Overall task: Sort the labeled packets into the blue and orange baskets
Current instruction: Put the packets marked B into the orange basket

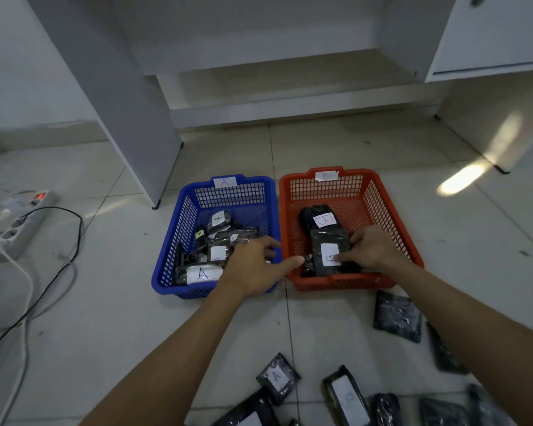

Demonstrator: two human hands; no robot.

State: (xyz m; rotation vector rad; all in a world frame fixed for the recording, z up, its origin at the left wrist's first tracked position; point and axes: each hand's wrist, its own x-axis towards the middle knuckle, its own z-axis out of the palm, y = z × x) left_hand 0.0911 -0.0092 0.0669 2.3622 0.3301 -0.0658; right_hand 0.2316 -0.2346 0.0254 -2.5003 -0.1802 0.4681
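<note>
A blue basket tagged A holds several black packets with A labels. Beside it on the right, an orange basket holds black packets labelled B. My right hand is inside the orange basket, fingers on a black packet labelled B that lies on top of the others. My left hand hovers over the blue basket's right front corner, fingers spread and holding nothing. More black packets lie on the floor in front, one labelled A and another face-up.
A white power strip with cables lies on the tiles at the left. White desk panels stand behind the baskets. An unlabelled-side packet lies just in front of the orange basket, to the right.
</note>
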